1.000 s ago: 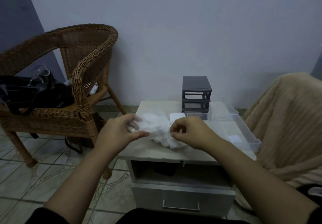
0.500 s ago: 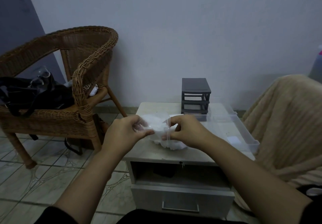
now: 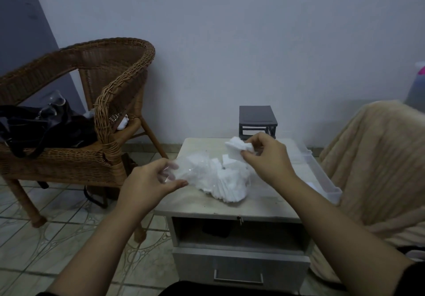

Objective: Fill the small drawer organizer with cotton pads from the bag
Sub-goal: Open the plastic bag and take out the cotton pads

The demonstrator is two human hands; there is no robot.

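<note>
A clear plastic bag (image 3: 197, 172) full of white square cotton pads lies on the small bedside table (image 3: 230, 206). My left hand (image 3: 149, 181) pinches the bag's left edge. Above the bag, my right hand (image 3: 266, 157) holds a small bunch of cotton pads (image 3: 238, 147). The dark grey drawer organizer (image 3: 257, 118) stands at the table's back edge, its lower part hidden behind my right hand. A clear plastic drawer (image 3: 322, 176) lies on the right side of the table with a white pad or two inside.
A wicker chair (image 3: 108, 102) with a black bag (image 3: 39, 127) on its seat stands to the left. A beige blanket (image 3: 379, 164) covers furniture on the right. The table has an open shelf and a closed drawer (image 3: 239, 270) below.
My right hand has lifted out of the bag with a bunch of cotton pads and moved up and right. My left hand shifted down-left along the bag's edge. The view tilted down.
</note>
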